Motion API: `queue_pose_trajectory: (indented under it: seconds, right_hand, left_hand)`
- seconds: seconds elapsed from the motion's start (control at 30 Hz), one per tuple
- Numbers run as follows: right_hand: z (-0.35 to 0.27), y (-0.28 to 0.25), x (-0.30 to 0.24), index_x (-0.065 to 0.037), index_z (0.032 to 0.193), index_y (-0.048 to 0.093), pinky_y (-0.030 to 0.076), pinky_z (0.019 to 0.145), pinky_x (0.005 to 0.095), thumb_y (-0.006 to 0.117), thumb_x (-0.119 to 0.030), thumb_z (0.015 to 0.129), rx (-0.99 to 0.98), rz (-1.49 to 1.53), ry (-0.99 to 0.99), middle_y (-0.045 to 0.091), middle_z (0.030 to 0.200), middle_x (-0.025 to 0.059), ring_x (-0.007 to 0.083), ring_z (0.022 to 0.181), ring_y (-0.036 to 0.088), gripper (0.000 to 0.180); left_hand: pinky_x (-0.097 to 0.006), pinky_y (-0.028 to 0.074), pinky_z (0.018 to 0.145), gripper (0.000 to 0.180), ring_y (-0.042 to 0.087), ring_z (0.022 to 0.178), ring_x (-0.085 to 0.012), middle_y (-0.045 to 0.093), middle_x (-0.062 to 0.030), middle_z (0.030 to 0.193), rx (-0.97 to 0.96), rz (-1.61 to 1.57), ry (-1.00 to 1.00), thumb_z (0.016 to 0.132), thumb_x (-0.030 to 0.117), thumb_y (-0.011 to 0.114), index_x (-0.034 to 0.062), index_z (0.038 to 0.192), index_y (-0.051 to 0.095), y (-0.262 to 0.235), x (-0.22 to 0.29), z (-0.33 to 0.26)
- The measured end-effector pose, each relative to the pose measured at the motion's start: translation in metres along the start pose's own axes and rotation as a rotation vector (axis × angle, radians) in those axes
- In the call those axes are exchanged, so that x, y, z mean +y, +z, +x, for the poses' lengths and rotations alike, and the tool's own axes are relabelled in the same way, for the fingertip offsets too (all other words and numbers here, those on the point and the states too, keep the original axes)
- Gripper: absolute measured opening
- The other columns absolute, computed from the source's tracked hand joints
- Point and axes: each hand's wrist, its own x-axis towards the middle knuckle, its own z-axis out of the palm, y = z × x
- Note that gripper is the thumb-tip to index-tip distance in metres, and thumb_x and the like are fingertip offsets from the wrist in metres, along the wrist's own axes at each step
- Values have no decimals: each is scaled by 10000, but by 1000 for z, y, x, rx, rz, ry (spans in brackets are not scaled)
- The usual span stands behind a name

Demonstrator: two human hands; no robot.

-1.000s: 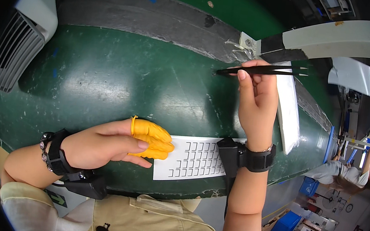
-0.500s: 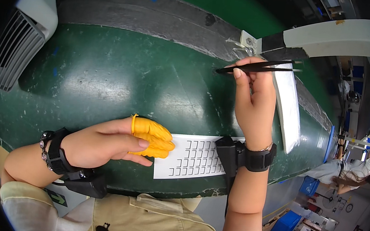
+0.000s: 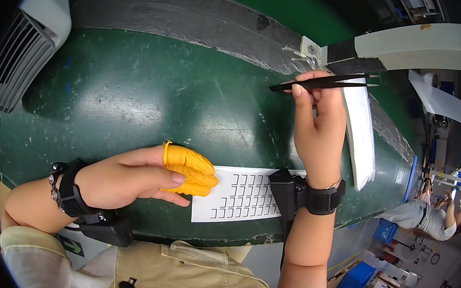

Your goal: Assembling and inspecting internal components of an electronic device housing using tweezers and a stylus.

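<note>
Workbench [image 3: 133, 99] first: green, scuffed, it fills the view under both hands, with a grey strip along its far side. A white sheet [image 3: 241, 197] printed with rows of small squares lies at the near edge, between the two wrists. The left hand [image 3: 135, 179] rests palm-down just left of it, loosely curled and holding nothing, its yellow-capped fingertips [image 3: 190, 171] pressing the sheet's left edge. The right hand [image 3: 317, 131] is raised beyond the sheet, wrist bent back, thumb and fingers pinched shut on black tweezers [image 3: 319, 85] whose tips point left, over the bench. Whether the tips carry anything is too small to tell. To do the pick-up well, I judge the left fingers should keep the sheet flat while the tweezers come down low and at a shallow angle.
</note>
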Motion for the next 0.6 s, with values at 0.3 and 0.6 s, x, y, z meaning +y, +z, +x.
queue_pose_trajectory:
  seconds: [0.3,0.6]
  right_hand:
    - [1,-1,3,-5,910,468,420,573,203,500,23,779,6,8,-12,558,729,76,124,625,560,138]
    - [1,-2,-2,-13,910,468,420,561,222,504,17,773,-19,-53,22,563,726,88,156,604,558,145]
  left_hand:
    - [-337,361,906,349,403,1119,-195,421,-102,1191,-5,4,2,859,125,387,28,1193,368,1,1,0]
    - [-341,359,907,349,398,1127,-203,419,-109,1195,4,-5,4,857,121,386,21,1191,369,1,1,0]
